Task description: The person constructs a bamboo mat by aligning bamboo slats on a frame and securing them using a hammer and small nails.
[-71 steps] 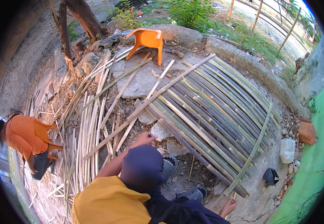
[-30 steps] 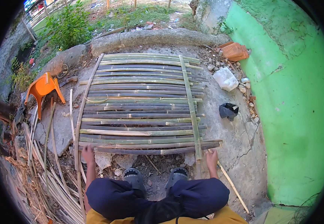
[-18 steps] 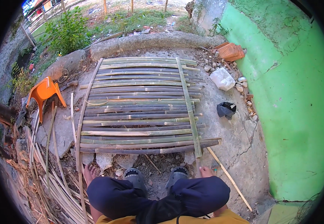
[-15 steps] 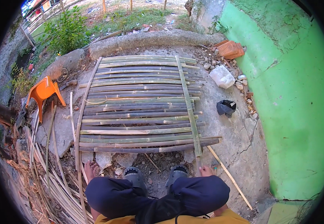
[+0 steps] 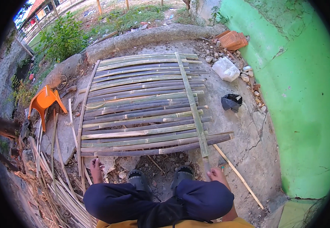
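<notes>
Green and dark-brown split-bamboo slats point(image 5: 146, 132) are laid in rows on cracked grey concrete point(image 5: 244, 133), overlaid at both ends by straight bamboo crosspieces point(image 5: 190, 98); no lashings can be made out. By the slats' near left corner, the left hand point(image 5: 96, 168) is loosely curled; near the right corner, the right hand's point(image 5: 217, 174) grip cannot be told. Slender pale strips point(image 5: 64, 192) are left loose leftward.

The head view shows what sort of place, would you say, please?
It looks like an outdoor yard: a green wall at right, a leafy bush at upper left, and bamboo poles laid side by side.
</notes>
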A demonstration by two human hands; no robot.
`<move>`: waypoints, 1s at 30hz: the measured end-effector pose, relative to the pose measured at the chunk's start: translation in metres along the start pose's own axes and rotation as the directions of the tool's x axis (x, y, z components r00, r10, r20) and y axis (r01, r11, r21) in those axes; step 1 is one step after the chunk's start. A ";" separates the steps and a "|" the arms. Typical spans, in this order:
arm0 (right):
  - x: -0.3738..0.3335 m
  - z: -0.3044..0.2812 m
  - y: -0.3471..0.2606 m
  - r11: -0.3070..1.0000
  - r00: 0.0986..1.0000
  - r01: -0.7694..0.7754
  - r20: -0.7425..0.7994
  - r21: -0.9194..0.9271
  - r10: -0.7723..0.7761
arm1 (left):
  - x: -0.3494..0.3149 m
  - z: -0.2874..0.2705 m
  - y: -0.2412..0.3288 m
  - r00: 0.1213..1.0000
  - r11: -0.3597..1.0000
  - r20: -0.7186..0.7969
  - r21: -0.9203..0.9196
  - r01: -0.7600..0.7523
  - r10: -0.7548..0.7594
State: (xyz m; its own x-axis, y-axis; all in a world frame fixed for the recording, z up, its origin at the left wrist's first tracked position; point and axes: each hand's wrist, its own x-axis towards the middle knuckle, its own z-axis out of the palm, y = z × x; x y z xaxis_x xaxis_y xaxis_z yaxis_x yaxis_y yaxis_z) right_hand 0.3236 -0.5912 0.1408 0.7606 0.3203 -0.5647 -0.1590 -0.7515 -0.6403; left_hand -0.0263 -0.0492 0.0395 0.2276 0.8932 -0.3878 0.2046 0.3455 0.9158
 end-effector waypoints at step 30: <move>0.473 0.058 -0.203 0.768 0.873 0.292 -0.168 -0.571 -0.457 | 0.042 0.201 0.043 0.759 0.123 0.609 0.756 -0.643 0.231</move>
State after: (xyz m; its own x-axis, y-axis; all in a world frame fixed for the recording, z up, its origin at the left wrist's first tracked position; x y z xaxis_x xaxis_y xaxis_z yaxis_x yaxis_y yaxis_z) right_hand 0.6786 -0.2540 -0.0267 0.8429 0.5262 -0.1127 0.4592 -0.8125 -0.3591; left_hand 0.1835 -0.0548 0.0422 0.7995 0.5825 -0.1466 0.5981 -0.7494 0.2839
